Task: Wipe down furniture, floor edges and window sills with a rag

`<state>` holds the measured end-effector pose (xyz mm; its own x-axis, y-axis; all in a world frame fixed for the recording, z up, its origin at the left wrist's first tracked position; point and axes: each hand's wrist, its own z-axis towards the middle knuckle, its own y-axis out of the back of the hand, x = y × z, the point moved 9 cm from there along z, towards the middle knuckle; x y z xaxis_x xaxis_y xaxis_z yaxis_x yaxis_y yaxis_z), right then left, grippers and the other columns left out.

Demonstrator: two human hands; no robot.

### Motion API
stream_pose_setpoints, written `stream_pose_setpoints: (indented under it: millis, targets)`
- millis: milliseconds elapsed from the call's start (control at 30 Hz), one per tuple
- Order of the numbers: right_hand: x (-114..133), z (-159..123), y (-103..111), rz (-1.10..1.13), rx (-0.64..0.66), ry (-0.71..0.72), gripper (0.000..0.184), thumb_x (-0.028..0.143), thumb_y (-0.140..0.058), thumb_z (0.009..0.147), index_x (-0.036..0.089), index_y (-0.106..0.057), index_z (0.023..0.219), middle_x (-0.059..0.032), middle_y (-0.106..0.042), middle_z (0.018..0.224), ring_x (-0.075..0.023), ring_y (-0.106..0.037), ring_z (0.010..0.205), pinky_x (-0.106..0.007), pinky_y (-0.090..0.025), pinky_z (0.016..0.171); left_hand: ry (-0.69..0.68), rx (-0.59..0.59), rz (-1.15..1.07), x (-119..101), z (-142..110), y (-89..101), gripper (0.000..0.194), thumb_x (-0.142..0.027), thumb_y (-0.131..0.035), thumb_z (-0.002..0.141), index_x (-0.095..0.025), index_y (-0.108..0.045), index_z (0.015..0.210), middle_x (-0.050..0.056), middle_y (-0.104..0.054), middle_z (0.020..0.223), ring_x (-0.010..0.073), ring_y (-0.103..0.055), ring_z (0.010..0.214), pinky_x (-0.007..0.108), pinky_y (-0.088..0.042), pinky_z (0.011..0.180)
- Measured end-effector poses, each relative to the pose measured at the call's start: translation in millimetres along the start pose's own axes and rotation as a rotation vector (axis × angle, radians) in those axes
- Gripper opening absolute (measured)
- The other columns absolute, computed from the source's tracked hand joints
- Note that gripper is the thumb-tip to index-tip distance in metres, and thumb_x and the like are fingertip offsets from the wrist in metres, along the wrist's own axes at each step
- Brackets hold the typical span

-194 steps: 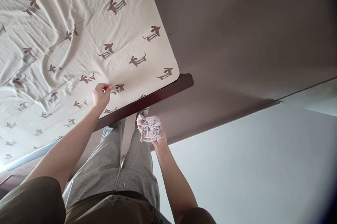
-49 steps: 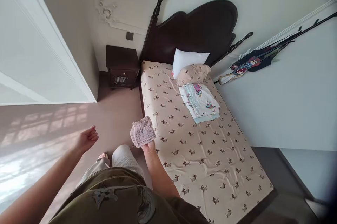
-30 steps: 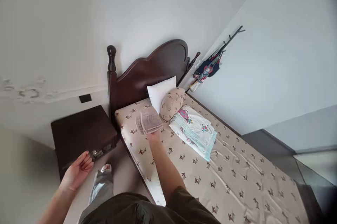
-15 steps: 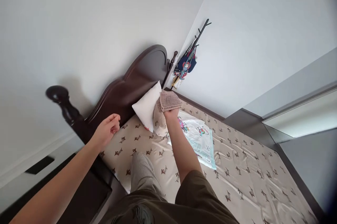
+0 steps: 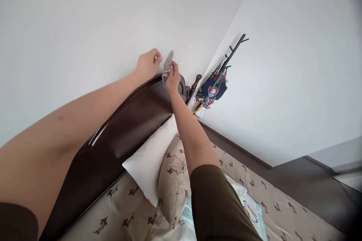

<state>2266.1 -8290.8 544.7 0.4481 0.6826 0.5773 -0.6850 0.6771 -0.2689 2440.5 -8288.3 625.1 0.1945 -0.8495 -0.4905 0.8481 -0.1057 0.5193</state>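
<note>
My right hand (image 5: 173,79) grips a greyish-brown folded cloth (image 5: 169,61) by its lower part, at the top edge of the dark wooden headboard (image 5: 132,120). The cloth sticks up edge-on above my fingers and looks a little blurred. Just left of it, my left hand (image 5: 148,64) hovers in front of the wall with its fingers curled in and nothing visible in them. A small gap separates that hand from the cloth. Below my arms, a white pillow (image 5: 149,158) leans against the headboard, and a dog-print pillow (image 5: 172,180) rests against it.
A black coat stand (image 5: 236,50) with bags (image 5: 212,90) hanging on it stands in the corner beyond the headboard post (image 5: 196,82). The dog-print sheet (image 5: 113,211) covers the bed. A white and pale-blue printed fabric (image 5: 251,207) lies partly behind my right sleeve.
The view has shifted closer to the headboard. My right hand has carried the cloth from above the pillows up to the headboard's top, and my left hand has risen beside it.
</note>
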Motion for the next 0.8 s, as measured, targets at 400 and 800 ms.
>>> stream_pose_setpoints:
  millis: [400,800]
  targets:
    - [-19,-14,-60,-0.784,0.274,0.363,0.054,0.046,-0.021,0.102,0.017,-0.063,0.085,-0.0101,-0.061,0.086,-0.0256,-0.058,0.101,-0.049,-0.042,0.101,0.073,0.311,0.461,41,31,-71.1,0.026,-0.016,-0.037,0.1,-0.008,-0.057,0.115,0.015,-0.066,0.109,0.0244,-0.061,0.109,0.036,-0.041,0.095]
    - [93,-330,-193,-0.663,0.942,0.765,0.027,0.02,-0.044,0.092,0.018,-0.071,0.09,-0.0085,-0.07,0.092,-0.0222,-0.061,0.105,-0.04,-0.046,0.108,0.301,0.174,0.548,118,-253,95.6,0.017,-0.031,-0.035,0.091,-0.025,-0.036,0.076,0.002,-0.056,0.062,0.0237,-0.056,0.056,0.033,-0.04,0.054]
